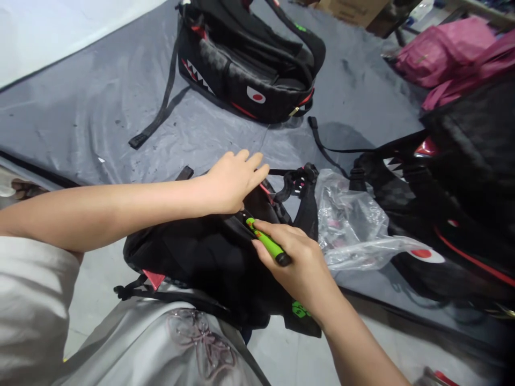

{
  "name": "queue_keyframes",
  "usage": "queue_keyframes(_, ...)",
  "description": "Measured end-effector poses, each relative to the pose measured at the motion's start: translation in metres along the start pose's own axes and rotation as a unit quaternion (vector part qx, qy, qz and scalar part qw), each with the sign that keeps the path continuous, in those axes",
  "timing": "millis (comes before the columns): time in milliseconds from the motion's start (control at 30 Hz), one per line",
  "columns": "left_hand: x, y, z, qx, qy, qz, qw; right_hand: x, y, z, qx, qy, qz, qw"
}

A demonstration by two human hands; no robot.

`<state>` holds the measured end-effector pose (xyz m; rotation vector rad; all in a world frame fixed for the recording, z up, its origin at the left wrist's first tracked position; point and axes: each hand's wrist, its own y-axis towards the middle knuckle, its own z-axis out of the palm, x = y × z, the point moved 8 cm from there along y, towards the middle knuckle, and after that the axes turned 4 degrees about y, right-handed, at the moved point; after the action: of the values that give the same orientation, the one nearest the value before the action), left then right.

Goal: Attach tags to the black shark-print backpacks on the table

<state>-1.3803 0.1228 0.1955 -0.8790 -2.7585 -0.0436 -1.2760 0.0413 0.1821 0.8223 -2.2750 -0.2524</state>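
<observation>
A black backpack (193, 262) lies across my lap and the table edge, with a red triangle at its lower left and a green mark at its lower right. My right hand (292, 254) is closed around a bright green tool (267, 241) with a black end. The tool's dark tip meets the bag beside my left wrist. My left hand (237, 179) rests on the bag's upper edge, its fingers apart and pointing right; whether its thumb touches the bag's fabric is hidden.
Another black backpack (249, 69) with a teeth pattern stands at the back of the grey-covered table (100, 102). Clear plastic (350, 225) lies right of my hands, beside more black bags (462, 214). Pink bags (446, 53) and a cardboard box (350, 10) are at the back right.
</observation>
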Motion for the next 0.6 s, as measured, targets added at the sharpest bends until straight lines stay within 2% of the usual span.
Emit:
queue_keyframes(100,0.0033,-0.0037,-0.0007,0.004,0.001,-0.034,0.999,0.0016,0.0009,0.0000,0.008,0.001,0.001,1.000)
queue_keyframes(400,0.0018,-0.0029,-0.0002,0.010,-0.015,-0.017,1.000,0.0037,0.0012,0.0001,-0.004,-0.002,0.009,1.000)
queue_keyframes(600,0.0017,-0.0032,0.0000,-0.001,-0.017,-0.021,1.000,0.0024,0.0002,-0.0011,0.017,-0.002,0.001,1.000)
